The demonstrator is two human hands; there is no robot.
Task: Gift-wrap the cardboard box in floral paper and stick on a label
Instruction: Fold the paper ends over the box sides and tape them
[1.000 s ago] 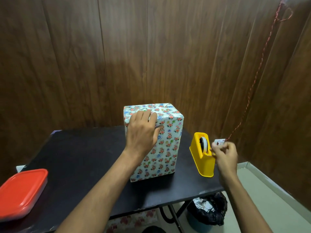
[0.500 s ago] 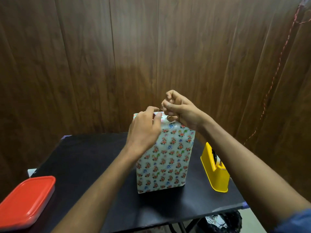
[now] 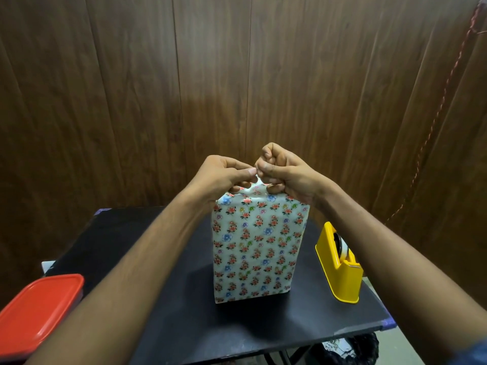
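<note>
The box [image 3: 257, 248], wrapped in white floral paper, stands upright in the middle of the black table [image 3: 163, 306]. Both my hands are over its top edge. My left hand [image 3: 221, 175] and my right hand [image 3: 286, 172] meet fingertip to fingertip and pinch a small clear piece of tape [image 3: 257, 178], which barely shows between them. The lower fingers of both hands touch the top of the box. The top face of the box is hidden behind my hands. No label is in view.
A yellow tape dispenser [image 3: 340, 275] stands on the table to the right of the box. A red-lidded container [image 3: 37, 309] sits at the front left corner. A bin with a black bag [image 3: 350, 349] is under the table's right edge. Wood panelling stands close behind.
My right hand came from the tape dispenser up to the top of the box. My left hand lifted off the box's side and now pinches fingertip to fingertip with the right.
</note>
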